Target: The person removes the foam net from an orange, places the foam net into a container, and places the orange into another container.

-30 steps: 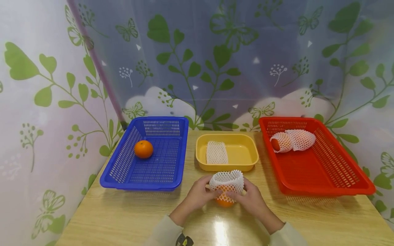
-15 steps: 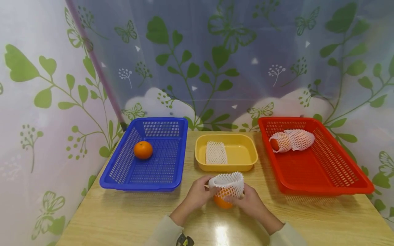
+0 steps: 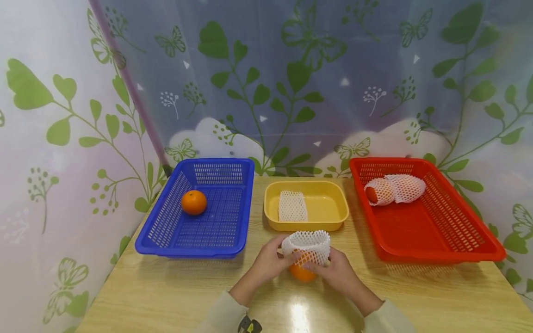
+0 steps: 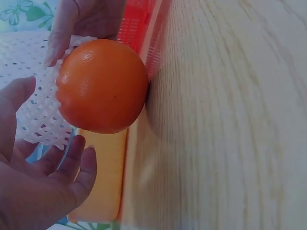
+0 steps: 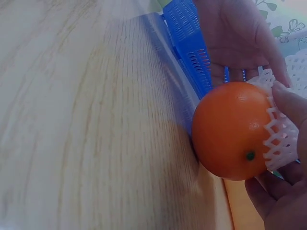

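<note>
In front of me, both hands work on a white foam fruit net [image 3: 310, 247] that sits over the upper part of an orange [image 3: 303, 272]. My left hand [image 3: 269, 261] holds the net's left side, thumb in front and fingers behind. The right hand [image 3: 338, 270] pinches the other side, its thumb low on the net. The net's upper end gapes above the fruit. In the left wrist view, the bare lower part of the orange [image 4: 103, 88] bulges out of the net [image 4: 36, 91]. A green stem spot shows on the orange [image 5: 232, 132] in the right wrist view.
A blue basket [image 3: 189, 253] with one orange [image 3: 194, 202] stands at the left. Behind my hands, a yellow tray [image 3: 329, 226] bears a flat foam net [image 3: 293, 206]. Netted fruits [image 3: 401, 188] lie in the red basket [image 3: 443, 255] at the right.
More bare orange shows below the net than one second ago. The net's top edge sagged at half a second ago and now stands wider. Both hands have barely shifted.
</note>
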`<state>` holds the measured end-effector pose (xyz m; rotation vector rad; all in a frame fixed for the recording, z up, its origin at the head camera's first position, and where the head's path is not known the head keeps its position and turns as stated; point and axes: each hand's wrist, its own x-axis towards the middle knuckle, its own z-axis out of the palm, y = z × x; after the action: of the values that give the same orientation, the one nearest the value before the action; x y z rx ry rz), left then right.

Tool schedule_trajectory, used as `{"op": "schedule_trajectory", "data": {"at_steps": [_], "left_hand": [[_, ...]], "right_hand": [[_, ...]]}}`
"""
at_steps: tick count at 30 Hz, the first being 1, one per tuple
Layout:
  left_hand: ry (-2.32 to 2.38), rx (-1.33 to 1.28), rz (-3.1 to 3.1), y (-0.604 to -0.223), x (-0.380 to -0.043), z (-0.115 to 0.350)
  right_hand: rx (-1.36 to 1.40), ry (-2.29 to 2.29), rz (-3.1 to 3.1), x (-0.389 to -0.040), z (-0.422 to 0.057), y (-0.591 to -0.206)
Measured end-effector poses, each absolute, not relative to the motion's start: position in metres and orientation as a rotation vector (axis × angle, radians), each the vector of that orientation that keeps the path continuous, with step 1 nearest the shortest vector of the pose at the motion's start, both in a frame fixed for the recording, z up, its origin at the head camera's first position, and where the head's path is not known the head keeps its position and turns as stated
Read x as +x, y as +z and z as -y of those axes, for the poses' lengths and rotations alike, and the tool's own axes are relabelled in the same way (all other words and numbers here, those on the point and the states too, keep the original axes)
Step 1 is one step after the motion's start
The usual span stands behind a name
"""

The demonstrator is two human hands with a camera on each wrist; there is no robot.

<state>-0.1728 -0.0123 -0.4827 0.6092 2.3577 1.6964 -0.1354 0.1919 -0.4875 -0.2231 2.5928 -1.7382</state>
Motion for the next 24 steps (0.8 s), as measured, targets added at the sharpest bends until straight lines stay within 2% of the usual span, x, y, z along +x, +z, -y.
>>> {"op": "schedule_trajectory", "data": {"at_steps": [6, 24], "left_hand": [[1.678, 0.666, -2.324, -0.485, -0.1709, 0.0134], [1.633, 0.659, -2.397, -0.4881, -0.1708, 0.0124]], "right_hand": [[-0.157, -1.736, -2.623, -0.1364, -0.1901, -0.4864], [-0.198, -1.841, -2.742, -0.1373, -0.188, -0.4829]]}}
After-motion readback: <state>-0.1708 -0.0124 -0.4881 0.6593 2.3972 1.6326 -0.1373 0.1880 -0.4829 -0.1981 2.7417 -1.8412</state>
